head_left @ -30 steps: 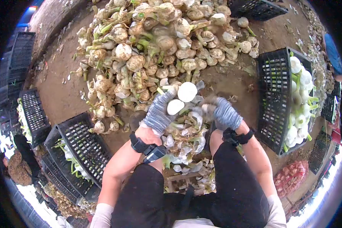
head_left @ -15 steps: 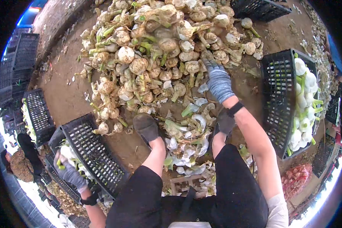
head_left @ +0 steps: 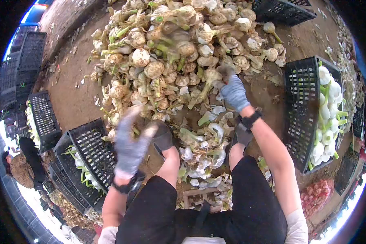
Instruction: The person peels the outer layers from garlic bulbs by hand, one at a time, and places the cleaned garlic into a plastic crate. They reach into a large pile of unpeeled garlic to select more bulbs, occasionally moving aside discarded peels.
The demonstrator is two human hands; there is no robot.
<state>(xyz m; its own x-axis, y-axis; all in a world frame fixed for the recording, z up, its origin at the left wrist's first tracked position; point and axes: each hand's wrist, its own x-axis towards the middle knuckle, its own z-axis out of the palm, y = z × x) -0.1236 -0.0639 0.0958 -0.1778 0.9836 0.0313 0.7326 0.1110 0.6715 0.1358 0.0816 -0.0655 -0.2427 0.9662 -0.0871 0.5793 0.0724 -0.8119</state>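
My right hand [head_left: 233,91], in a grey glove, is closed on the stem of a dirty garlic bulb [head_left: 212,75] at the right edge of a big heap of unpeeled garlic [head_left: 154,70]. My left hand [head_left: 131,140], gloved too and blurred by motion, has its fingers apart and holds nothing. It is over the ground between the left black crate [head_left: 94,150] and my left shoe [head_left: 162,138]. White garlic with green stems [head_left: 83,168] lies in that crate.
A black crate [head_left: 299,110] on the right holds peeled garlic [head_left: 329,118]. Loose skins [head_left: 203,154] lie between my feet. A red net bag [head_left: 317,197] is at the lower right. More crates [head_left: 44,118] line the left. A person [head_left: 22,168] is at the far left.
My left hand has left the garlic in the left crate and moved right towards the heap. My right hand has closed on a bulb's stem, having rested on the heap before.
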